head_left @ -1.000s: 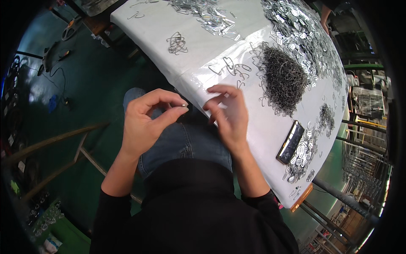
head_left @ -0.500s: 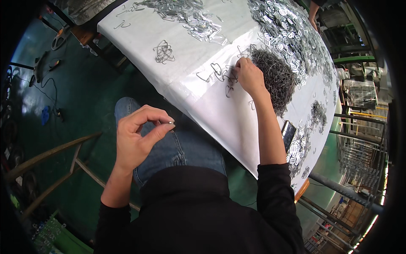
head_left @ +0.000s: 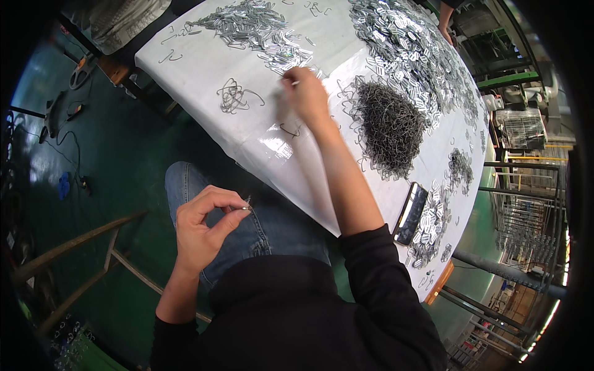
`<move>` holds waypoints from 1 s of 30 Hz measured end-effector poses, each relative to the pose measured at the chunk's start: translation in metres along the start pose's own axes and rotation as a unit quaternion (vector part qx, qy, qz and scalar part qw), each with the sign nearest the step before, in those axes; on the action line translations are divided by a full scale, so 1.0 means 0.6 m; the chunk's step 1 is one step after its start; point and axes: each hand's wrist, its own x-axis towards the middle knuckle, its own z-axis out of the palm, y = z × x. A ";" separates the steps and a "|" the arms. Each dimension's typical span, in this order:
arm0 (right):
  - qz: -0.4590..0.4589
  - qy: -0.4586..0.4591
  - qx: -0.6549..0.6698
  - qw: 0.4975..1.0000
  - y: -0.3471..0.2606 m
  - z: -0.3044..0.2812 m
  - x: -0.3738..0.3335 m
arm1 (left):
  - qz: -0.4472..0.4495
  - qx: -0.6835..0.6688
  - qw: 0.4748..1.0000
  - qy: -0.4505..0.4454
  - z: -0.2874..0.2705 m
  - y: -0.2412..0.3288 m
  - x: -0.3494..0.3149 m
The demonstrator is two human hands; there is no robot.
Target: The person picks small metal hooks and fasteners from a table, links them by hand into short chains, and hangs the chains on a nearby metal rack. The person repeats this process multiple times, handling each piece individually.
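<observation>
Upper middle of the frame: right hand [head_left: 306, 93] pinches a small metal clip [head_left: 296, 82] by the shiny clip pile [head_left: 260, 28] on the counter [head_left: 204, 74].
Lower left: left hand [head_left: 201, 226] pinches a wire piece [head_left: 246, 207] over the knee, far from that pile.

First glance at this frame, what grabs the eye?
A dark tangled heap of wire hooks sits mid-table on the white plastic-covered table, ringed by spreads of shiny flat metal clips. The right hand reaches out over the sheet, fingers at the edge of a clip pile, while the left hand pinches a small metal piece above the person's jeans. A dark phone lies near the table's right edge.
</observation>
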 end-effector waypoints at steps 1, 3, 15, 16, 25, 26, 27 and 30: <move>0.037 0.009 -0.035 0.999 0.021 -0.023 0.016 | 0.011 0.013 1.000 0.001 0.001 -0.002 0.000; 0.153 -0.048 -0.143 0.977 0.065 -0.073 0.042 | 0.038 0.032 0.999 0.003 0.002 -0.005 0.001; 0.094 -0.108 -0.049 0.988 0.073 -0.109 -0.015 | 0.006 -0.008 0.997 0.071 -0.001 -0.018 -0.007; 0.110 -0.121 0.033 0.986 0.055 -0.113 -0.038 | 0.012 -0.017 0.997 0.080 -0.001 -0.021 -0.005; 0.200 -0.213 0.581 0.760 -0.164 -0.124 -0.246 | -0.010 -0.049 0.992 0.114 0.007 -0.029 -0.001; 0.194 -0.210 0.600 0.747 -0.175 -0.122 -0.251 | -0.004 -0.042 0.992 0.116 0.008 -0.030 0.000; 0.181 -0.201 0.590 0.761 -0.180 -0.119 -0.251 | 0.001 -0.037 0.992 0.119 0.008 -0.030 0.001; 0.146 -0.176 0.569 0.790 -0.186 -0.109 -0.246 | 0.022 -0.025 0.991 0.127 0.009 -0.030 0.004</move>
